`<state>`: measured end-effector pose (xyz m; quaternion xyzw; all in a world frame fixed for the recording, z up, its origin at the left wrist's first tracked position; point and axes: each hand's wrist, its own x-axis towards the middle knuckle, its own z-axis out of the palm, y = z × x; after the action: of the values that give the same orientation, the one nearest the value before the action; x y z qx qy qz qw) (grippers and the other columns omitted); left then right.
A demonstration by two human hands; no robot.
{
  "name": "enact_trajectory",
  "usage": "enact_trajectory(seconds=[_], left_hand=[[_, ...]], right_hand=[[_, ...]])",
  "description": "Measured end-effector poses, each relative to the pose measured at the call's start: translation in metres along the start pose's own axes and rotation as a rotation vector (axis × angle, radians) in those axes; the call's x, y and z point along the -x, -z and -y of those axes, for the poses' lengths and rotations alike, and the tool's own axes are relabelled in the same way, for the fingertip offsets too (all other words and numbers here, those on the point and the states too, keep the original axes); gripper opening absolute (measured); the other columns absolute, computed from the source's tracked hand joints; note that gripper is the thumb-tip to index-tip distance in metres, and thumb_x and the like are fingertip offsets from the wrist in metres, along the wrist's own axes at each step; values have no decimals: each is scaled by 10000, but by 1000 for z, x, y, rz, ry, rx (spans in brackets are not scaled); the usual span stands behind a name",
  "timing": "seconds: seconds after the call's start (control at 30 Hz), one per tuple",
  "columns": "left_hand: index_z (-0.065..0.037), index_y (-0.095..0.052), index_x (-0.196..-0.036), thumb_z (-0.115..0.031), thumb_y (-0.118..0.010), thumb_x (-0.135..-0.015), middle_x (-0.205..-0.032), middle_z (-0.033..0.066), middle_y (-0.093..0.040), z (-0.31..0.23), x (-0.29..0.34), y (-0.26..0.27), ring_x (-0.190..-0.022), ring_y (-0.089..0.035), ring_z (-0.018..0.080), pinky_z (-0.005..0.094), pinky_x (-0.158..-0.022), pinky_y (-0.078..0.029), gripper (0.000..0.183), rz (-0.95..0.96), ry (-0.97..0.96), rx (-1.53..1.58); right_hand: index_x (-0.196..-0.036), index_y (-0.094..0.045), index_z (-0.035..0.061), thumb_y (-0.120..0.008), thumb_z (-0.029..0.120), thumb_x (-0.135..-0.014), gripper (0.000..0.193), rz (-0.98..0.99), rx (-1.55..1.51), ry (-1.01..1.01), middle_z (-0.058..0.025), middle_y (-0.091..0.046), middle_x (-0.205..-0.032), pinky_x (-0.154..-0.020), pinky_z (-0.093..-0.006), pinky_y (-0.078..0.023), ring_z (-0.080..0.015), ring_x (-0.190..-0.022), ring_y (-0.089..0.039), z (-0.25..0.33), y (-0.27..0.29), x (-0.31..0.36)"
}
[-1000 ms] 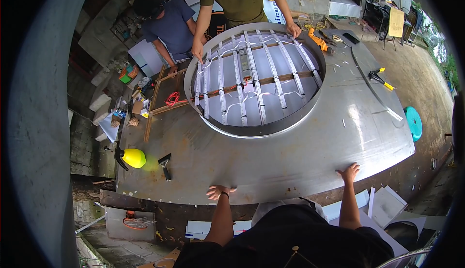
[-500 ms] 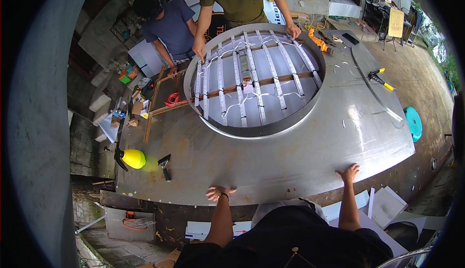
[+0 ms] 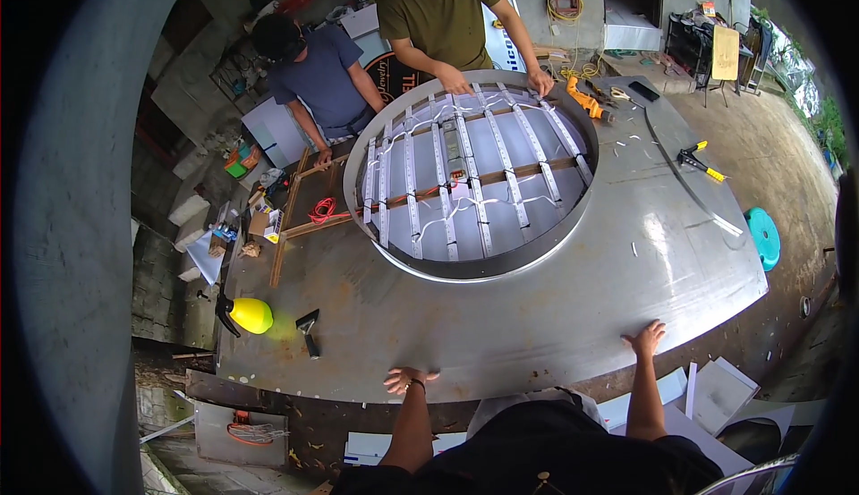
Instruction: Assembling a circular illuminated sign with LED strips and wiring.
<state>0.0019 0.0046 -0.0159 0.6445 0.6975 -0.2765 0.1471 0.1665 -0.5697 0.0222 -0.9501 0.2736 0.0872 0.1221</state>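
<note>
My left hand point(image 3: 410, 380) rests on the near edge of a metal tabletop point(image 3: 501, 334), fingers spread, with a dark band at the wrist. Farther right along the same edge, my right hand point(image 3: 644, 338) also lies with its fingers apart. Neither holds anything. Beyond them sits a large round sign frame point(image 3: 465, 267) with several white LED strips point(image 3: 483, 218) across its inside, joined by white wires. A person in an olive shirt point(image 3: 447, 12) leans over its far side, one hand point(image 3: 454, 79) above the strips and the other point(image 3: 540, 82) at the rim.
At the left stand a yellow spray bottle point(image 3: 251, 315), a squeegee-like tool point(image 3: 309, 332) and a wooden frame point(image 3: 284, 227). An orange power drill point(image 3: 585, 100), scissors point(image 3: 625, 95) and a yellow-and-black tool point(image 3: 702, 162) lie at the right. Another person point(image 3: 327, 75) stands far left; a teal stool point(image 3: 763, 237) is beyond the table's right edge.
The olive-shirted person's hand has moved from the frame's left rim to its far middle. The view has tilted up slightly, shifting everything lower. My hands stay on the table edge.
</note>
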Motion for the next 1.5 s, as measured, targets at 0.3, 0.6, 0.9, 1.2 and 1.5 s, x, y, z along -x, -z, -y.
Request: enact_trajectory(seconds=[0.3,0.6,0.9,1.2,1.5], left_hand=[[-31,62,-1376,-468,-878,-382,-1408,322,36,0,8,6,-1306,-86,475,517,-1057,-225,1436,-6,42,-3],[-28,45,-1378,-484,-874,-373,-1405,330,9,6,18,10,-1293,-120,491,531,-1032,-257,1437,-39,21,-21],[-21,42,-1381,-511,-865,-367,-1400,340,7,10,16,8,-1289,-113,502,536,-1031,-254,1446,-54,-19,3],[-55,76,-1395,-628,-798,-388,-1409,318,77,24,23,1,-1307,-27,491,593,-1040,-107,1452,-61,-81,9],[-73,27,-1409,-661,-762,-414,-1420,299,91,39,5,31,-1317,39,468,657,-1003,-40,1398,-210,-169,7]], right_hand=[[-1355,-143,-39,-860,364,-477,1203,3,13,5,-265,-166,-1403,-1054,-397,-278,-399,-1284,-226,1,-5,-7],[-1367,-121,-20,-857,381,-475,1224,33,2,-42,-239,-152,-1418,-1053,-397,-287,-384,-1297,-212,2,-5,-6],[-1391,-105,24,-837,422,-494,1225,110,-41,-57,-201,-84,-1452,-1064,-468,-224,-363,-1332,-144,5,6,2],[-1391,-169,41,-768,471,-595,1085,65,34,-131,-170,-64,-1466,-1051,-560,-140,-331,-1352,-96,36,18,48],[-1346,-237,-27,-796,532,-489,1166,146,221,-18,-186,-258,-1404,-1048,-557,-122,-292,-1301,-254,50,6,78]])
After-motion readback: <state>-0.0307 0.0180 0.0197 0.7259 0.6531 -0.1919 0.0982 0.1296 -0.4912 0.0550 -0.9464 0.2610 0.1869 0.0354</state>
